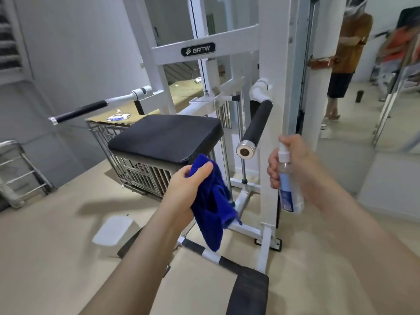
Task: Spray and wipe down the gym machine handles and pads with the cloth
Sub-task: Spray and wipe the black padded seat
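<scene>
Cloth (211, 201), blue, bunched in the left hand (184, 187) at centre frame. Fingers and thumb clench its top and the rest hangs loose toward lower centre. It's held off to the side, probably kept ready to wipe once spray lands.

Nearer, at bottom centre-right, is a black pad (247, 292) on the white frame, untouched.

Right hand (295, 162), centre-right, grasps the spray bottle (288, 189), fingers wrapped round the body and index finger on top of the pump head. Bottle is near upright, long axis vertical with a slight tilt, nozzle end up. Nozzle seems aimed up-left at the near handle (256, 123) just beyond, which looks like a spraying stance.

That handle's long axis runs from its metal end cap, facing the camera, up and away to the white upright.

Behind the cloth is the black seat pad (166, 137), lying flat.

Further off, upper left, the far handle (79, 111) has its axis running lower-left to upper-right, cap end at the left.

At far right is a mirror (354, 133).
</scene>
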A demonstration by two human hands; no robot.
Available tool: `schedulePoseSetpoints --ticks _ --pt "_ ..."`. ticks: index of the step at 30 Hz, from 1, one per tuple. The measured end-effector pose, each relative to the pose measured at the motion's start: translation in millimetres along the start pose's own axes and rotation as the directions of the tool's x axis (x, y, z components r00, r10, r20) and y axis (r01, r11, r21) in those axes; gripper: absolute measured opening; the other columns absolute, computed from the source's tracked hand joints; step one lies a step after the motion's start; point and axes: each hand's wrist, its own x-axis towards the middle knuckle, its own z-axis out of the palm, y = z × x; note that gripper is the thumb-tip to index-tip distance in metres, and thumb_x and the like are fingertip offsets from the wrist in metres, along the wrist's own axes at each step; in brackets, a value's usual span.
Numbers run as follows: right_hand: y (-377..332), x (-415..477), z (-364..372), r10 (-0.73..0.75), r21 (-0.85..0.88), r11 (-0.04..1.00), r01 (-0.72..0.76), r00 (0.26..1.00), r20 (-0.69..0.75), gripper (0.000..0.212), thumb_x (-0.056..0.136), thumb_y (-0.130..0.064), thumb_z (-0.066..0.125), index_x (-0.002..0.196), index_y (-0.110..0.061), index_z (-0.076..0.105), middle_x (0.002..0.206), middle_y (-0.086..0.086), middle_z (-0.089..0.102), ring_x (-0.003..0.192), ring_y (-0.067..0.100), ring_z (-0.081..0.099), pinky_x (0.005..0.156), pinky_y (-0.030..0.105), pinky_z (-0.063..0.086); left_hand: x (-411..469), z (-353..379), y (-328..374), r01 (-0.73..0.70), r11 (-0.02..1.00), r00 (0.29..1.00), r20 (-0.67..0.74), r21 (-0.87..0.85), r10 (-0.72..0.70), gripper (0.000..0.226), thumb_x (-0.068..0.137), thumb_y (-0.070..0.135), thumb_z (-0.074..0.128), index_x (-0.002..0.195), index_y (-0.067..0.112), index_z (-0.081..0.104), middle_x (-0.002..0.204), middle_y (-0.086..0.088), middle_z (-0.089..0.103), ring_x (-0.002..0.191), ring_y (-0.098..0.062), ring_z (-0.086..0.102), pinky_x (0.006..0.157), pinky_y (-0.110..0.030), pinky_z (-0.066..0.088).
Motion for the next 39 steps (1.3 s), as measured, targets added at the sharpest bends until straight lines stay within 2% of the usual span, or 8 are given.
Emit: schedulePoseSetpoints --ticks 4,9,21,24,29,32,35,39 --pt "-9 -4 -12 -0.068 -0.080 0.995 0.063 0.996 -0.063 0.064 0.095 -0.051 0.041 0.042 -0.016 0.057 0.051 0.010 0.052 0.045 0.024 0.045 0.055 0.033 0.043 -22 7 -3 -0.023 0.995 0.999 -0.049 -0.102 0.019 0.045 0.081 -0.002 0.069 0.122 0.010 0.057 0.113 -0.017 0.066 0.085 -0.030 0.069 0.068 -0.040 0.058" --pt "-28 20 -26 -0.119 -0.147 0.984 0.104 0.988 -0.096 0.055 0.092 -0.048 0.042 0.050 -0.016 0.056 0.050 0.006 0.054 0.049 0.025 0.046 0.057 0.035 0.042 -24 23 21 -0.113 0.985 0.991 -0.084 -0.126 0.103 0.018 0.094 0.019 0.061 0.107 0.007 0.066 0.106 -0.019 0.072 0.089 -0.029 0.068 0.079 -0.043 0.057" --pt "-52 106 -88 -0.097 -0.217 0.970 0.109 0.993 0.065 0.053 0.096 -0.047 0.043 0.064 -0.007 0.058 0.062 0.012 0.053 0.051 0.022 0.047 0.050 0.029 0.042 49 111 76 -0.025 0.993 0.983 -0.179 0.114 0.045 0.051 0.090 0.061 0.050 0.106 0.015 0.067 0.088 -0.011 0.076 0.084 -0.029 0.071 0.071 -0.038 0.058" --pt "-54 122 -91 -0.035 -0.219 0.974 0.055 0.995 0.095 0.060 0.094 -0.054 0.046 0.057 -0.009 0.059 0.059 0.013 0.055 0.050 0.023 0.048 0.056 0.034 0.044 73 134 94 0.010 0.952 0.976 -0.209 0.305 0.057 0.047 0.090 0.060 0.051 0.101 0.017 0.066 0.095 -0.010 0.073 0.089 -0.027 0.068 0.085 -0.041 0.055" --pt "-55 145 -97 -0.028 -0.152 0.987 0.044 0.995 0.100 0.057 0.096 -0.050 0.045 0.056 -0.012 0.059 0.055 0.010 0.056 0.049 0.024 0.048 0.057 0.035 0.043 111 176 127 -0.096 0.746 0.995 0.047 0.659 0.087 0.061 0.093 0.069 0.031 0.111 0.022 0.066 0.103 -0.010 0.073 0.095 -0.028 0.070 0.093 -0.045 0.052" --pt "-55 153 -101 -0.042 -0.167 0.984 0.061 0.992 0.117 0.056 0.097 -0.051 0.041 0.063 -0.012 0.061 0.054 0.008 0.055 0.053 0.025 0.050 0.060 0.038 0.044 119 193 134 -0.209 0.421 0.976 0.212 0.883 0.040 0.056 0.095 0.066 0.029 0.099 0.033 0.074 0.096 0.002 0.070 0.089 -0.017 0.066 0.080 -0.029 0.051" --pt "-55 161 -101 0.015 -0.180 0.984 0.004 0.995 0.100 0.065 0.094 -0.057 0.045 0.053 -0.008 0.060 0.052 0.010 0.054 0.046 0.023 0.049 0.054 0.033 0.045 139 201 123 -0.226 0.039 0.961 0.217 0.973 0.171 0.045 0.083 0.060 0.063 0.105 0.020 0.059 0.088 0.002 0.062 0.077 -0.015 0.060 0.061 -0.025 0.048" --pt "-54 158 -86 -0.005 -0.216 0.976 0.023 0.996 0.084 0.061 0.095 -0.054 0.046 0.060 -0.005 0.057 0.049 0.007 0.054 0.044 0.020 0.049 0.047 0.024 0.045 151 206 110 -0.118 0.116 0.991 0.110 0.986 0.073 0.036 0.083 0.045 0.067 0.098 0.017 0.051 0.080 0.003 0.051 0.069 -0.012 0.051 0.053 -0.024 0.037"
